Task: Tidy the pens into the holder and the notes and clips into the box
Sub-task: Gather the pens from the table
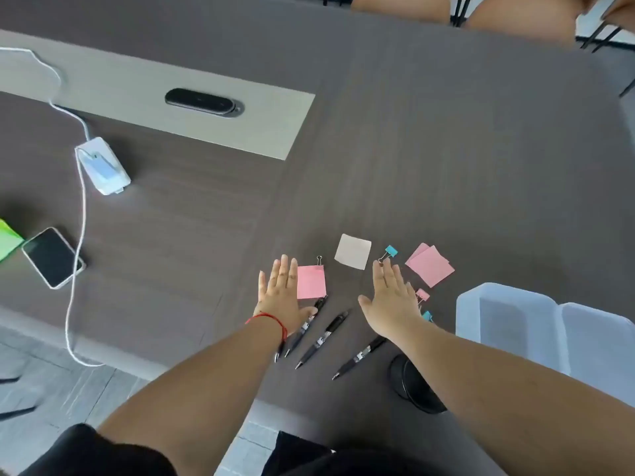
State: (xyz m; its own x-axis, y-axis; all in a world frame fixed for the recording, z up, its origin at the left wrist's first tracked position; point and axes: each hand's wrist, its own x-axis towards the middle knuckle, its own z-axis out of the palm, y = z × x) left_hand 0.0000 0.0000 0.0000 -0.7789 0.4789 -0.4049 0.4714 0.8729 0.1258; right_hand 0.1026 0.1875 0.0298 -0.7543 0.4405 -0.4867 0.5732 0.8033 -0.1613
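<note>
My left hand (280, 297) and my right hand (395, 300) hover flat and open over the dark table, holding nothing. Several black pens lie between them: one (305, 326) partly under my left hand, one (323, 340) in the middle, one (360, 357) under my right wrist. A pink note (311, 281) with a small clip (320, 260) lies by my left fingers. A white note (353, 251), a blue clip (388, 253) and a pink note stack (429, 264) lie beyond my right hand. Pink (422, 295) and blue (427, 316) clips peek out beside it. The black pen holder (417, 386) and translucent box (508, 321) stand at the right.
A phone (53, 257), a green pad (7, 240) and a white charger (102, 165) with its cable (79, 269) lie at the left. A grey strip with a black oval cable port (202, 102) crosses the table. Chairs (515, 18) stand at the far edge.
</note>
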